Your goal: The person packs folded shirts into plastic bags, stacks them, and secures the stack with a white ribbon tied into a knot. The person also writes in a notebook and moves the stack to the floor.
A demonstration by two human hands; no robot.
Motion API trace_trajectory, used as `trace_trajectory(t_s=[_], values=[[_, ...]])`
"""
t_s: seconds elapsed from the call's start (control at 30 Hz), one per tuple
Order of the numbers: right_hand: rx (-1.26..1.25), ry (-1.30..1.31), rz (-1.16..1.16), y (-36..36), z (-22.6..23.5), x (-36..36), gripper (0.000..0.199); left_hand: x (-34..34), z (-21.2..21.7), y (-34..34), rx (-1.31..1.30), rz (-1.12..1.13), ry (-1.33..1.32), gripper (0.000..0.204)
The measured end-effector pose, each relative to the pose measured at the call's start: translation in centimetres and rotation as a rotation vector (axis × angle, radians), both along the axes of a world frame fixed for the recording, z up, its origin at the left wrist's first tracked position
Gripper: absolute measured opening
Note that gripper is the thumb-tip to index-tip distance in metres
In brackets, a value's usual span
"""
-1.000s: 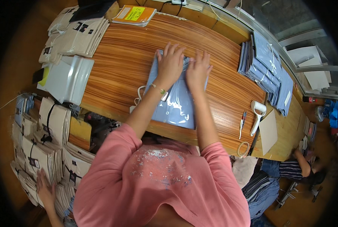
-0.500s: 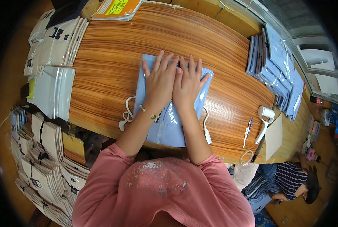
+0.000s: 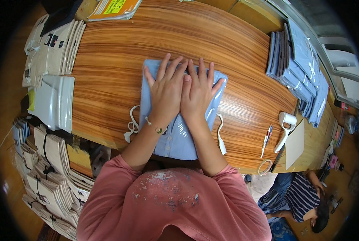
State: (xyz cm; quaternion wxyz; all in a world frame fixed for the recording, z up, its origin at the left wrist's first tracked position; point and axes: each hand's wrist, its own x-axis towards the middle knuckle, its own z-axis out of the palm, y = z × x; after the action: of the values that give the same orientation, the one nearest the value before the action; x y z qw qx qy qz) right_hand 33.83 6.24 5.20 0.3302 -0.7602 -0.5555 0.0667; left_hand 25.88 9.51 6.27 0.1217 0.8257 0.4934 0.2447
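Note:
A folded light-blue shirt [image 3: 174, 140] in a clear plastic bag lies on the wooden table in front of me. Both palms rest flat on its upper part, side by side, fingers stretched away from me. My left hand [image 3: 166, 92] has its fingers spread, and a bracelet sits at that wrist. Against it lies my right hand [image 3: 196, 94], also spread, its thumb meeting the left hand. My hands cover the shirt's collar area. A white tape [image 3: 133, 124] sticks out from under the package on the left, and another white tape [image 3: 220, 136] on the right.
At right lie a white lint roller [image 3: 286, 126], a small pair of snips [image 3: 266, 138], a tape ring [image 3: 264, 166] and a pale card [image 3: 295, 146]. Blue packaged shirts [image 3: 296, 76] are stacked far right. Beige packages [image 3: 61, 48] and clear plastic bags [image 3: 59, 100] stand left. A co-worker [image 3: 304, 197] sits lower right.
My hands stay flat on the shirt package, with hardly any shift. The whole view has tilted slightly. The co-worker at lower right has changed posture, an arm now reaching out.

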Motion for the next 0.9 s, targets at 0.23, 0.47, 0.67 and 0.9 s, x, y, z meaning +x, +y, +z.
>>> trace_trajectory(t_s=[0.23,0.47,0.67,0.9], values=[[0.006,-0.022,0.005,0.08,-0.27,0.01,0.041,-0.01,0.07,0.01,0.005,-0.003,-0.005,0.036],[0.015,0.002,0.001,0.08,-0.50,0.02,0.040,0.07,-0.04,-0.02,0.055,-0.002,-0.032,0.035],[0.025,-0.003,0.005,0.00,-0.49,-0.06,0.039,0.01,0.11,-0.13,0.049,0.006,-0.047,0.035],[0.050,0.002,0.000,-0.16,-0.79,-0.21,0.040,-0.14,-0.44,-0.44,0.063,0.006,-0.078,0.034]])
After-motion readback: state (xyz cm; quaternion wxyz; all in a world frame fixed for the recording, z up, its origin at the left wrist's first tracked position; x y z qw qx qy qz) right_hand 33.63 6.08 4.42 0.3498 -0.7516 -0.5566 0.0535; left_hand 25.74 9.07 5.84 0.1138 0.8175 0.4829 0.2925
